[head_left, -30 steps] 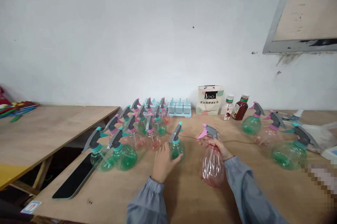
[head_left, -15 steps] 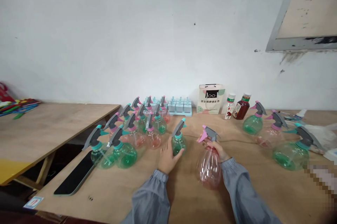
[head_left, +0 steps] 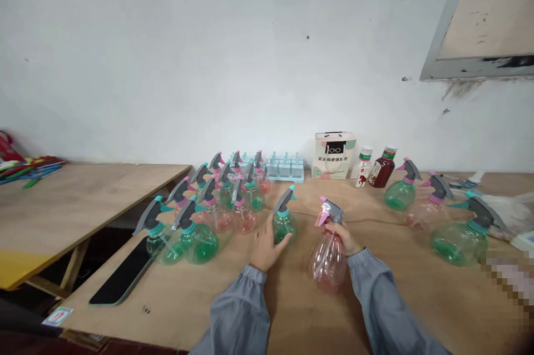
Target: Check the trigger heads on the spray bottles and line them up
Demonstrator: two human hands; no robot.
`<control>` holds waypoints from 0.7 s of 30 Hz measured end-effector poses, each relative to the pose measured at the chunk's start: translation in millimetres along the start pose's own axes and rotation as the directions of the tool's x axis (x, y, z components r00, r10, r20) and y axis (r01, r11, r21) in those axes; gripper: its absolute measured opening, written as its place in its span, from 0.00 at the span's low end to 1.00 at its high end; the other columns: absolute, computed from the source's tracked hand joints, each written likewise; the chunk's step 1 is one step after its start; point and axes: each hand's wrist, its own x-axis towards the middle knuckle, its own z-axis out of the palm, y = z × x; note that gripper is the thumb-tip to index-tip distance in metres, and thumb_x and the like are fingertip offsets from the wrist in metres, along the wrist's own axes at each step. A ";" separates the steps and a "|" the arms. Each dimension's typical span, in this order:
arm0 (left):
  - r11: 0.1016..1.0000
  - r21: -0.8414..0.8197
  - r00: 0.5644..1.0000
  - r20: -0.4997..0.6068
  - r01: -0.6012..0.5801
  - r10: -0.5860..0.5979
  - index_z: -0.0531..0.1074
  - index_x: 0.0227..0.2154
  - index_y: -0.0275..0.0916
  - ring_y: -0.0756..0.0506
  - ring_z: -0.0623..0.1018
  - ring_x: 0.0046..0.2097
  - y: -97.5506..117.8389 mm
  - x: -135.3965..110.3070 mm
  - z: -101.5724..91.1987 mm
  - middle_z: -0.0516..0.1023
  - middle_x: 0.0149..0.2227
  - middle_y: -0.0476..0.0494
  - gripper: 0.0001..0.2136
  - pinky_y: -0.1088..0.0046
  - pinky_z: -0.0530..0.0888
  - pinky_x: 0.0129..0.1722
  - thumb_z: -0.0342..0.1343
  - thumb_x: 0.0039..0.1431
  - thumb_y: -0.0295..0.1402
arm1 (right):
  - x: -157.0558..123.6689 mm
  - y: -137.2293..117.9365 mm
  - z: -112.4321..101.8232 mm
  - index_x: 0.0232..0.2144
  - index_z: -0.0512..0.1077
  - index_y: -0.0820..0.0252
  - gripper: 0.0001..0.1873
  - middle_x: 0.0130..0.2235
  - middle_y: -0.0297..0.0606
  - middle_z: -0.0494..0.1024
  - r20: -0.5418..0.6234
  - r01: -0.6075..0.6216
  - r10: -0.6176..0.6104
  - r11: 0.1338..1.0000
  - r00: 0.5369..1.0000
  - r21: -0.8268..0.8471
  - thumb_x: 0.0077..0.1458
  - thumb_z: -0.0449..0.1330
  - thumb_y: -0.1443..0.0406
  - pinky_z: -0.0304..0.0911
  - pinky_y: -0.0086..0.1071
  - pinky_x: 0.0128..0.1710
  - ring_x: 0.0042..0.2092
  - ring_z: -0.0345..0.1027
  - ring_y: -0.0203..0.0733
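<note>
My left hand (head_left: 267, 248) is closed around the body of a green spray bottle (head_left: 284, 228), its thumb across the front and its fingers along the left side. That bottle stands upright on the table, with a grey and teal trigger head. My right hand (head_left: 342, 238) grips the neck of a pink spray bottle (head_left: 327, 266) just below its grey and pink head. The pink bottle tilts slightly, and I cannot tell whether its base touches the table. Left of my hands, several green and pink spray bottles (head_left: 200, 245) stand grouped together, with coloured liquid low inside.
A phone (head_left: 122, 277) lies at the table's left edge. Along the wall stand a pale blue ice-pop mould (head_left: 286, 168), a paper bag (head_left: 332, 163) and two drink bottles (head_left: 382, 168). Three more spray bottles (head_left: 459, 243) stand at the right. A second table (head_left: 95, 193) is to the left.
My right hand and the pink spray bottle have shifted slightly left, towards the green one. My left hand stays around the green bottle. The camera view has moved a little.
</note>
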 end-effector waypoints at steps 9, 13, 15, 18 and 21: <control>1.000 0.002 0.999 0.032 0.020 -0.020 0.50 0.66 0.35 0.33 0.66 0.65 1.4 -0.1 -2.5 0.66 0.63 0.29 0.38 0.49 0.61 0.62 0.54 0.59 0.49 | -2.8 -5.9 11.0 0.37 0.76 0.54 0.22 0.40 0.41 0.80 0.071 0.005 -0.007 1.000 0.997 0.028 0.38 0.67 0.54 0.66 0.39 0.42 0.43 0.73 0.49; 1.000 0.010 0.999 0.031 0.016 -0.016 0.50 0.66 0.36 0.33 0.66 0.65 1.4 -0.5 -2.9 0.66 0.64 0.29 0.38 0.49 0.61 0.62 0.54 0.59 0.49 | -0.5 -3.4 5.8 0.29 0.73 0.54 0.19 0.31 0.37 0.78 -0.018 -0.008 0.009 0.999 1.000 0.046 0.34 0.68 0.53 0.64 0.37 0.36 0.34 0.71 0.45; 1.000 0.015 1.000 0.025 0.015 -0.016 0.51 0.66 0.36 0.32 0.66 0.65 0.7 -0.4 -2.3 0.66 0.64 0.29 0.38 0.49 0.61 0.62 0.54 0.59 0.49 | -0.2 -3.1 3.7 0.28 0.73 0.54 0.18 0.31 0.36 0.79 -0.032 -0.003 0.005 0.998 0.999 0.056 0.34 0.68 0.52 0.64 0.37 0.36 0.34 0.70 0.44; 1.000 0.015 1.000 0.011 0.002 -0.002 0.51 0.66 0.37 0.33 0.67 0.65 -1.2 -0.1 -0.6 0.67 0.63 0.29 0.37 0.49 0.62 0.62 0.55 0.58 0.48 | -1.8 -5.9 3.9 0.35 0.75 0.54 0.21 0.38 0.40 0.81 0.015 0.007 -0.007 0.999 1.000 0.033 0.37 0.67 0.52 0.66 0.38 0.40 0.40 0.73 0.48; 1.000 0.003 1.000 0.006 -0.014 0.014 0.51 0.66 0.37 0.34 0.67 0.64 -3.4 0.1 0.6 0.68 0.62 0.29 0.38 0.50 0.62 0.62 0.55 0.58 0.48 | -3.5 -9.6 6.9 0.43 0.76 0.54 0.26 0.45 0.42 0.81 0.028 -0.002 0.002 1.000 1.000 0.014 0.39 0.66 0.51 0.67 0.39 0.40 0.46 0.74 0.51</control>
